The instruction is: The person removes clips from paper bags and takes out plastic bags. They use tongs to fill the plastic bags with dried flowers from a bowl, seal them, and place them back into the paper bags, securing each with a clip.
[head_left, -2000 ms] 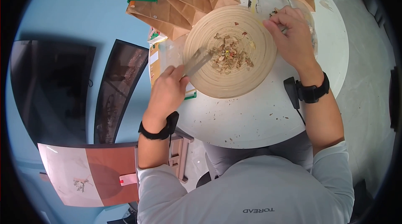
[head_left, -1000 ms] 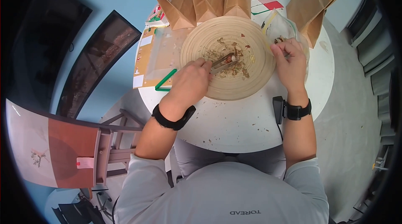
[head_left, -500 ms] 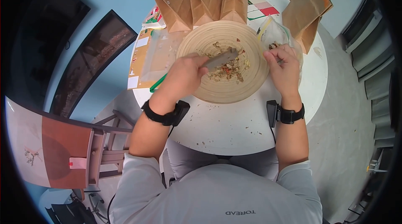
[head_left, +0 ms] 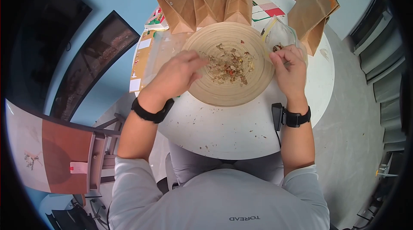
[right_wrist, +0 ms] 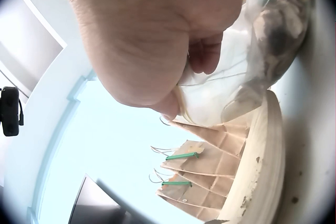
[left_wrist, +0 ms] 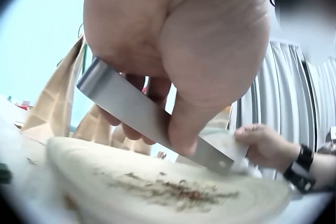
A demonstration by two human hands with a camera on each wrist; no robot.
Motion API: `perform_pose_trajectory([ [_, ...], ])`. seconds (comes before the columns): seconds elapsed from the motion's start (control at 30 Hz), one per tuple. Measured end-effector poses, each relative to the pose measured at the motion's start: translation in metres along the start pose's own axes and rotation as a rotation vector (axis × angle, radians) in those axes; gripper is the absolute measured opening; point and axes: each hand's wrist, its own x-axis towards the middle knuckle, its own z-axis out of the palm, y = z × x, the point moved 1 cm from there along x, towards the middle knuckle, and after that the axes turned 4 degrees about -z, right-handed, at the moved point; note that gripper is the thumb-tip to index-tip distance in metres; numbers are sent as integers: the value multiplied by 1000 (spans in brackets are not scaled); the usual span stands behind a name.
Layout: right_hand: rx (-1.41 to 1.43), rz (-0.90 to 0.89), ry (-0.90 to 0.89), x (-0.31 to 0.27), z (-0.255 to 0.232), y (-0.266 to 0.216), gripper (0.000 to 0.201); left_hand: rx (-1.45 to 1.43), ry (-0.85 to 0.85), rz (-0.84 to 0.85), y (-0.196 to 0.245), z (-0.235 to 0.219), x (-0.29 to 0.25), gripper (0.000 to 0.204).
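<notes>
My left hand [head_left: 174, 74] is over the left rim of a round ridged wooden plate [head_left: 206, 94]. It grips flat metal tongs [left_wrist: 134, 107] between thumb and fingers, plain in the left wrist view and hardly visible in the head view. Dried flower and leaf bits [head_left: 232, 68] lie loose in the middle of the plate. At the plate's right side my right hand [head_left: 291, 75] pinches the edge of a clear zip bag [head_left: 279, 34]. Dark dried pieces show inside the bag [right_wrist: 226, 85] in the right wrist view.
Several brown paper bags [head_left: 174, 8] stand behind the plate, some with green clips. Another paper bag [head_left: 312, 12] with handles stands at the back right. A printed kraft-coloured sheet [head_left: 141, 64] lies on the left. Crumbs are scattered on the white table [head_left: 223, 137] near its front edge.
The left hand has drawn the tongs back leftward from the pile in the plate's middle to its left rim. The right hand keeps its hold on the zip bag's edge.
</notes>
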Motion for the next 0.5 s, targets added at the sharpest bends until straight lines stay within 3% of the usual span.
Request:
perform_pose_trajectory([
  [0.1, 7, -17, 3, -1, 1, 2, 10, 55, -71, 24, -18, 15, -13, 45],
  [0.27, 5, -1, -17, -1, 1, 1, 10, 71, -151, -48, -30, 30, 9, 40],
  [0.5, -1, -30, -30, -1, 1, 0, 9, 26, -77, -34, -41, 33, 13, 35],
])
